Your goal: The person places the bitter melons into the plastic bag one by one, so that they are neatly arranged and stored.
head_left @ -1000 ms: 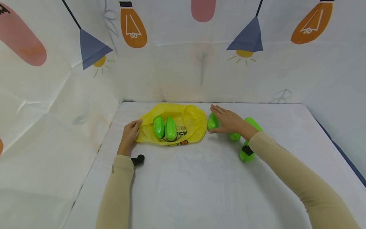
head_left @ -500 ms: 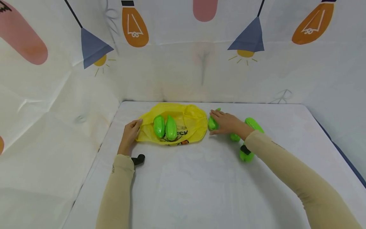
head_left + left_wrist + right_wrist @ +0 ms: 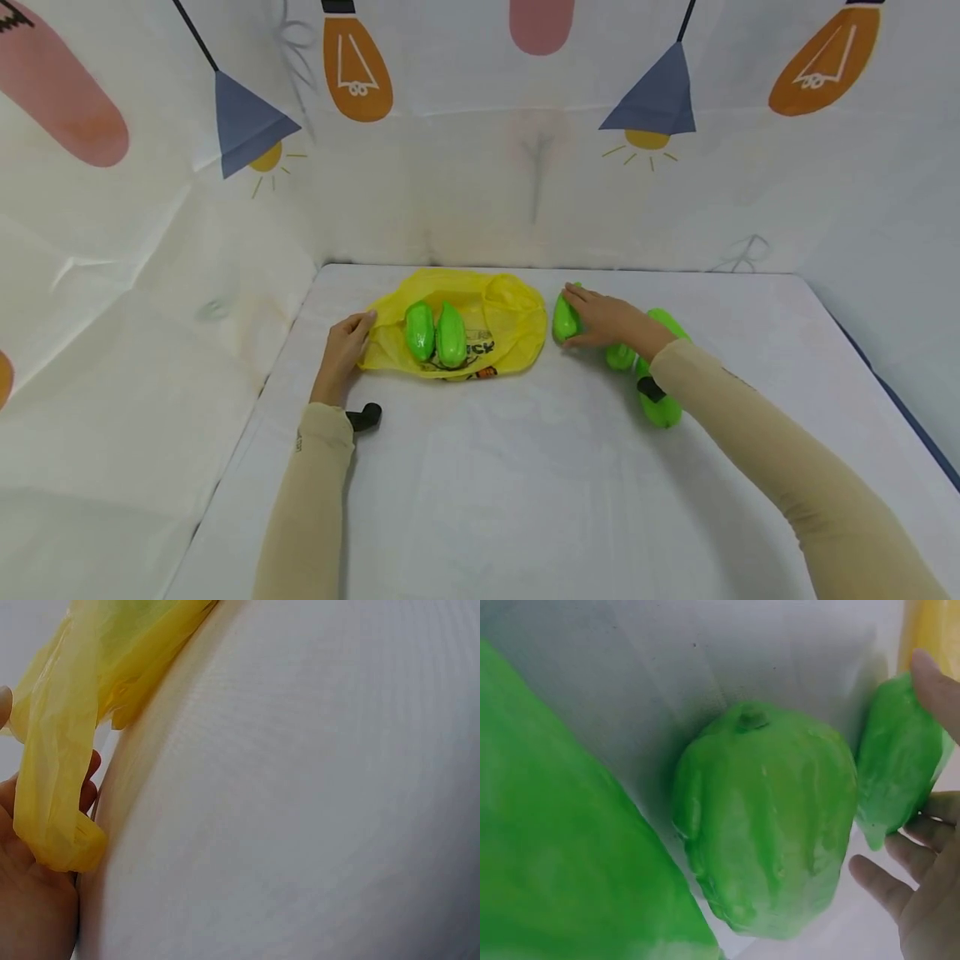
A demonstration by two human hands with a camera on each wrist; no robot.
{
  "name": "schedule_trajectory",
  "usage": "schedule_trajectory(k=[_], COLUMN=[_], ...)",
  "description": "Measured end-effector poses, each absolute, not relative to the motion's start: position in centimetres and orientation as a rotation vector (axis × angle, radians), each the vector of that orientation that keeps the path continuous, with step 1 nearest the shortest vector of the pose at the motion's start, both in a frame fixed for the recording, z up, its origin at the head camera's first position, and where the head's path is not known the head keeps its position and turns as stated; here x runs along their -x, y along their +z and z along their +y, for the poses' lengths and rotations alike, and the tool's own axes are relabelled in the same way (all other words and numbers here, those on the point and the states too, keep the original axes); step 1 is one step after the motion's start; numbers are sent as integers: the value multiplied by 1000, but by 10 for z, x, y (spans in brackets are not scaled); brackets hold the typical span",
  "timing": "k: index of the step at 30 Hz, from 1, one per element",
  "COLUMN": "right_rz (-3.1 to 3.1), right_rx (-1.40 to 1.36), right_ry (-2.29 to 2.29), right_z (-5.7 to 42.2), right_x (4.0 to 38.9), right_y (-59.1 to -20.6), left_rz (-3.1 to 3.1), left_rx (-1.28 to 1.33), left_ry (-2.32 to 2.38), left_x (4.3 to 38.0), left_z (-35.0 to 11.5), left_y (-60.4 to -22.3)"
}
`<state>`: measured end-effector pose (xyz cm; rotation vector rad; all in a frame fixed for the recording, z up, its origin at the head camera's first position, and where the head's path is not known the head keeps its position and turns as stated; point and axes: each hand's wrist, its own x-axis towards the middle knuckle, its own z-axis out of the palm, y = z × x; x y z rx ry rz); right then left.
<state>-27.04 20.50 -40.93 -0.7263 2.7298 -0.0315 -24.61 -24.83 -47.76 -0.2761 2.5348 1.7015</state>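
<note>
A crumpled yellow plastic bag [image 3: 517,325] lies at the back of the table. Two shiny green vegetables [image 3: 419,332] lie side by side on it, in its open mouth. My left hand [image 3: 347,346] holds the bag's left edge; in the left wrist view a yellow bag handle [image 3: 56,772] hangs across the fingers. My right hand [image 3: 611,323] holds a green vegetable with a pointed tip [image 3: 900,750] just right of the bag, thumb on one side and fingers on the other. The right palm is partly out of that view.
Beside the right forearm lie more green vegetables: a short ridged one [image 3: 765,825], a long one behind the wrist [image 3: 666,321], and one nearer the front [image 3: 662,408], partly hidden by the arm. A printed white cloth wall [image 3: 465,192] stands behind the table.
My right hand has come down, closed round the pointed vegetable and shifted it slightly right, away from the bag. The nearer vegetable under the wrist has shifted right. My left hand stays on the bag.
</note>
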Motion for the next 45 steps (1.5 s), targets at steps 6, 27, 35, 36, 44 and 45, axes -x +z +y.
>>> schedule_trajectory(k=[6, 27, 35, 36, 44, 45], right_rz=[2738, 2812, 2876, 2884, 2875, 2871], right_rx=[765, 853, 905, 911, 1021, 1037], right_ry=[-37, -18, -82, -81, -100, -102], right_z=[205, 208, 200, 198, 162, 157], right_x=[270, 272, 275, 275, 267, 265], right_y=[-409, -400, -377, -374, -352, -350], left_rz=[2550, 2529, 2535, 2534, 2539, 2541], left_rx=[276, 317, 314, 313, 295, 293], left_ry=[1691, 1702, 1689, 1691, 1698, 1698], left_x=[246, 247, 247, 247, 246, 246], left_z=[-249, -247, -246, -246, -245, -245], left_y=[-478, -477, -477, -477, -476, -476])
